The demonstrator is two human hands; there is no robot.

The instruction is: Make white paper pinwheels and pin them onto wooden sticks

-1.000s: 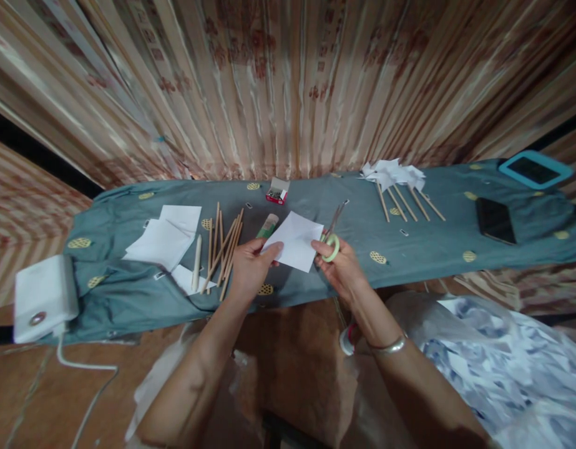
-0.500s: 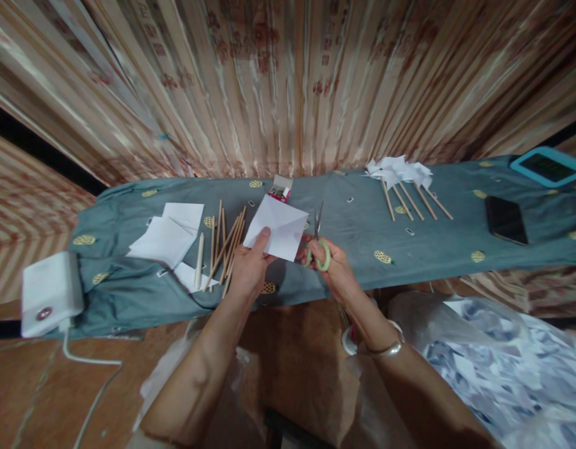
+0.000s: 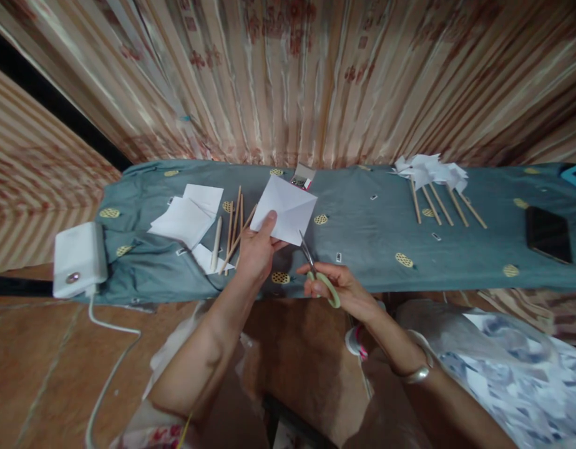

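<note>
My left hand (image 3: pixel 256 249) pinches a white folded square of paper (image 3: pixel 289 209) by its lower left edge and holds it up over the teal cloth-covered board (image 3: pixel 362 231). My right hand (image 3: pixel 339 288) grips green-handled scissors (image 3: pixel 321 277), whose blades point up at the paper's lower corner. Several wooden sticks (image 3: pixel 234 227) lie on the cloth just left of my left hand.
A pile of white paper sheets (image 3: pixel 185 215) lies at the left, a small staple box (image 3: pixel 302 177) behind the paper. Finished paper pinwheels on sticks (image 3: pixel 435 181) lie at the right, near a black phone (image 3: pixel 548 234). A white device with a cable (image 3: pixel 77 259) sits at the board's left end.
The view has shifted, so everything sits further right. My right hand has dropped below the paper and turned the scissors so the blades meet the paper's lower corner. My left hand still holds the paper.
</note>
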